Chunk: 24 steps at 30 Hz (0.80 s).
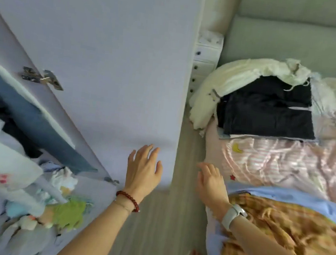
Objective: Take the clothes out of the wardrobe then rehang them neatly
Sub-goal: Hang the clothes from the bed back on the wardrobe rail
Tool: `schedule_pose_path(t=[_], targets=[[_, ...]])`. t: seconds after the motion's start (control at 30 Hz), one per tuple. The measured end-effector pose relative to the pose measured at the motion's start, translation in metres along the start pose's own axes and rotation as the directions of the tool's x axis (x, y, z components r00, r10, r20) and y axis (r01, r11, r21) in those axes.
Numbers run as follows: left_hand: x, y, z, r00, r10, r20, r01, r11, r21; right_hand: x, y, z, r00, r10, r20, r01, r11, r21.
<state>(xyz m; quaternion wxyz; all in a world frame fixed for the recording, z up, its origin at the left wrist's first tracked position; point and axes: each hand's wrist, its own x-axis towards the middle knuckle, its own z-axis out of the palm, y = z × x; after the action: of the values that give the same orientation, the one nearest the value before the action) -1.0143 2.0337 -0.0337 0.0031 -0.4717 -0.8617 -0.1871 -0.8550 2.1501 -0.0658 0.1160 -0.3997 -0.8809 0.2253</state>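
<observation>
Both hands spread, holding nothing: left hand flat by the wardrobe door, prob. to swing it, right hand at 3 o'clock nearing clothes piled on the bed (likely staged for rehanging), w/ wardrobe contents at 9 blurred, rail unseen.

Left hand outstretched, fingers spread and straight; right hand likewise, holding nothing.

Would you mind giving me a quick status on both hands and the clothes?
Left hand open, at wardrobe door. Right hand open, empty, beside the bed. Dark folded garment and yellow plaid garment on bed; nothing blocking.
</observation>
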Motion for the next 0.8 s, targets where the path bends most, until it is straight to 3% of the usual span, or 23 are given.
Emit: schedule_pose_path(t=[0.17,0.37,0.5,0.6,0.8], targets=[[0.013,0.114,0.077,0.947,0.271,0.173,-0.256,0.961,-0.107,-0.06,0.133,-0.027,0.927,0.371,-0.057,-0.369,0.928,0.046],[0.0,0.243,0.187,0.802,0.453,0.389,-0.37,0.889,-0.271,-0.132,0.289,-0.047,0.702,0.712,-0.026,-0.71,0.702,0.051],[-0.02,0.311,0.254,0.669,0.537,0.513,-0.452,0.843,-0.292,-0.171,0.38,-0.06,0.533,0.845,-0.043,-0.842,0.535,0.067],[-0.033,0.347,0.291,0.556,0.539,0.633,-0.513,0.822,-0.249,-0.195,0.44,-0.072,0.452,0.884,-0.119,-0.885,0.461,0.06],[-0.042,0.389,0.341,0.409,0.491,0.769,-0.581,0.79,-0.196,-0.237,0.532,-0.094,0.157,0.971,-0.181,-0.974,0.182,0.133]])
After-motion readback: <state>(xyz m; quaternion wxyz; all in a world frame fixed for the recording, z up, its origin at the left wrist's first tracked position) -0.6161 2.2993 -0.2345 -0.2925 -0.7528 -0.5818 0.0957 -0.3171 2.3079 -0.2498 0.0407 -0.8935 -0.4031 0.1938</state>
